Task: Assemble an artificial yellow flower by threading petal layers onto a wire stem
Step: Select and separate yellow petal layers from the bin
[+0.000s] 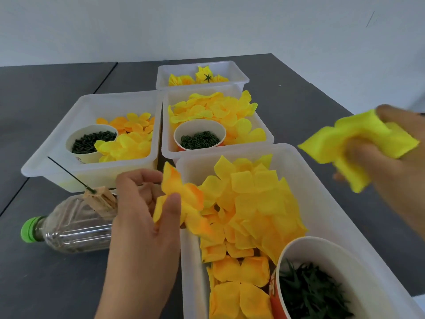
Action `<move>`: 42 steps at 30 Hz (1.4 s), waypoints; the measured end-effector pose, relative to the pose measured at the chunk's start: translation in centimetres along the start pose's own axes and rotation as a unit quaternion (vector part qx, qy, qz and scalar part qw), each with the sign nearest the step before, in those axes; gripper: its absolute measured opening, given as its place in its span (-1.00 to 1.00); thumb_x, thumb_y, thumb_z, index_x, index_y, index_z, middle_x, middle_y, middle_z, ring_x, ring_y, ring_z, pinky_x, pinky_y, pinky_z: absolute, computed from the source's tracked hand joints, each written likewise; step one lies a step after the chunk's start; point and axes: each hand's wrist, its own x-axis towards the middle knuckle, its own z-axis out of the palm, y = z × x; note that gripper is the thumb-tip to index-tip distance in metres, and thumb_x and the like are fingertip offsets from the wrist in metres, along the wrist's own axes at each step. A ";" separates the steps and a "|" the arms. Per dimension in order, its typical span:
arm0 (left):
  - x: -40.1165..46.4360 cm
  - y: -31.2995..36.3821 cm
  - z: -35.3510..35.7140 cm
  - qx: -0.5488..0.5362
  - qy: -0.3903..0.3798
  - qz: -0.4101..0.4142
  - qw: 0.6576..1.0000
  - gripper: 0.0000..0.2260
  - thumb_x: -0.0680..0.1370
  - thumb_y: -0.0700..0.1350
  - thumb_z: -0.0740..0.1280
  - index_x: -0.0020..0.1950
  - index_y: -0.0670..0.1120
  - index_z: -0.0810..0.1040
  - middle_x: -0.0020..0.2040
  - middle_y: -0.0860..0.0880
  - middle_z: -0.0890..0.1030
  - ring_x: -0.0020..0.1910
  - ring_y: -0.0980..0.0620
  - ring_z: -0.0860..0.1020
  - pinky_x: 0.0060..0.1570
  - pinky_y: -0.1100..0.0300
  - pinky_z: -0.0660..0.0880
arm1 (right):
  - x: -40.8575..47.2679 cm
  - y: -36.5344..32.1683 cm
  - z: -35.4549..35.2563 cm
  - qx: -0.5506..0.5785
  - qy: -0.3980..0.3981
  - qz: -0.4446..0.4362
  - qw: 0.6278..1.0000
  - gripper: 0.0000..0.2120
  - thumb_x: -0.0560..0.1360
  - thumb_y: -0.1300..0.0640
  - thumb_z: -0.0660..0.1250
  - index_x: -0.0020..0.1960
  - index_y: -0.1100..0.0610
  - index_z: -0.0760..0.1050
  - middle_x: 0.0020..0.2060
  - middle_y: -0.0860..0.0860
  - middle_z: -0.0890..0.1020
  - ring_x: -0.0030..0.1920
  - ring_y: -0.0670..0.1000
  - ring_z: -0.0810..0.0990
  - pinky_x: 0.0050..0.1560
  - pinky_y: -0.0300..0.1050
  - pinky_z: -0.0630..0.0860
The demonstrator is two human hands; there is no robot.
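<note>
Currently the left hand [147, 217] is pinching an orange-tinged petal layer [181, 199] beside the near bin [322, 203]. Right hand [395, 162] is gripping a yellow layer [358, 143] above the desk [57, 284]. Wire stem [69, 173] is standing tilted on the bottle [76, 226].

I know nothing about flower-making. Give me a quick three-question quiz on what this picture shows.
1. True or false: the left hand holds an orange-tinged petal layer.
2. What does the right hand grip? A) a bright yellow petal piece B) a cup C) the bottle
3. What lies on its side on the table, left of the nearest bin?

Key: 1. True. 2. A, the bright yellow petal piece. 3. A clear plastic bottle with a green cap.
</note>
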 end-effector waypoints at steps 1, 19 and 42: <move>0.1 0.1 -0.2 -0.042 -0.017 -0.012 0.999 -0.79 0.56 -0.06 0.34 0.01 0.20 0.35 -0.16 0.20 0.61 -0.28 0.27 0.57 -0.41 0.48 0.42 | 0.3 -0.1 0.3 0.042 -0.052 -0.001 0.998 -0.86 0.42 0.10 0.33 -0.15 0.19 0.55 -0.32 0.33 0.54 -0.32 0.32 0.54 -0.36 0.25 0.53; -0.6 2.3 2.1 -0.202 -0.161 -0.110 0.960 -0.93 0.49 0.07 0.31 -0.06 0.13 0.52 -0.26 -0.01 0.61 -0.43 0.06 0.39 -0.45 0.17 0.35 | -3.5 -7.0 4.2 0.019 -0.249 -0.233 0.940 -0.94 0.43 0.08 0.40 -0.16 -0.03 0.52 -0.24 -0.15 0.54 -0.19 -0.09 0.53 -0.23 -0.31 0.45; -1.5 2.4 1.3 -0.372 -0.285 -0.172 0.867 -0.41 0.14 0.19 0.64 0.05 -0.09 0.66 -0.21 -0.16 0.63 -0.31 -0.01 0.61 -0.38 0.19 0.55 | -4.4 -6.0 4.8 0.067 -0.238 -0.237 0.940 -0.76 0.39 -0.09 0.48 -0.18 0.01 0.49 -0.36 -0.09 0.49 -0.40 -0.15 0.43 -0.41 -0.43 0.34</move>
